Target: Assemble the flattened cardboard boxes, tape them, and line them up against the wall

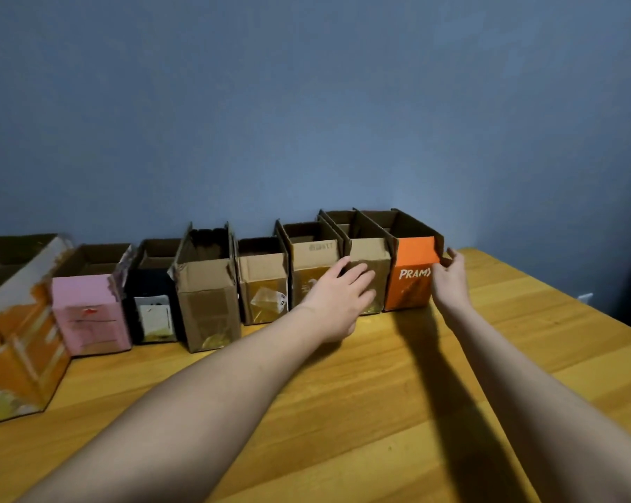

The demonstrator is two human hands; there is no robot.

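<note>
Along the blue wall (306, 103), on the wooden tabletop (379, 393), a row of assembled cardboard boxes stands with top flaps up and open. From the left: a large orange-and-white box (20, 343) that sits angled and further forward than the rest, a pink box (89, 314), a black box (150, 303), a tall plain brown box (207, 288), a smaller brown box (263, 285) with a shiny patch of tape on its front, another brown box (312, 255), a brown box (370, 252) partly hidden by the left hand, and at the right end an orange box (412, 281) lettered "PRAM".

The left hand (337, 299) lies with straight fingers flat against the fronts of the two brown boxes just left of the orange one, pressing rather than gripping. The right hand (450, 277) is at the orange box's right front corner, fingers loosely curved beside the edge; whether it touches the cardboard or sits just off it I cannot tell.

By my reading the task is near its end. Eight boxes are erected and set side by side, and several show tape on their fronts. No flattened box is in view. What seems left is tidying: the orange box is being squared into the row, and the big box at the far left looks out of line with the others. Whether every bottom is taped cannot be seen from here.
</note>
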